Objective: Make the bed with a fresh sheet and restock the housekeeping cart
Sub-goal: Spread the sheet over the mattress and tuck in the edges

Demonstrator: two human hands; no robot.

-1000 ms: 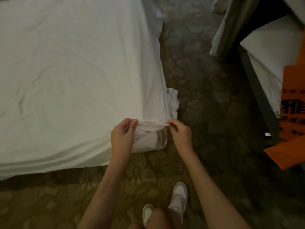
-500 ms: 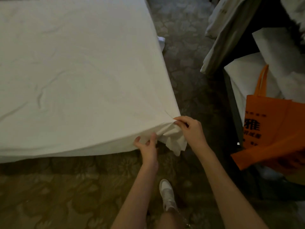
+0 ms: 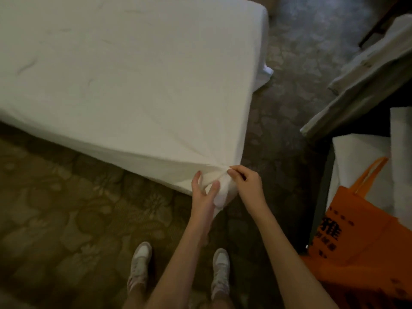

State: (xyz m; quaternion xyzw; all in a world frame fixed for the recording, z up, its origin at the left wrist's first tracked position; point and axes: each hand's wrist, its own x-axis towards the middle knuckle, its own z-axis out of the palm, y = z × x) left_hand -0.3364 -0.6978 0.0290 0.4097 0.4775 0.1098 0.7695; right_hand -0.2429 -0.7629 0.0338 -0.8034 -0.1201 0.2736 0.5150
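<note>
Near edge: 2 hands work the bed's near right corner. Left hand (image 3: 204, 192), fingers fairly straight, presses the bunched sheet (image 3: 138, 85) vs the mattress side; right hand (image 3: 245, 184) pinches the gathered corner tight. Sheet likely light, soft, limp w/ no stiffness — prob slips loose unless held at the bunch, close to the corner. Further back it lies smooth over the bed. Orange bag (image 3: 361, 237) to the right.
</note>
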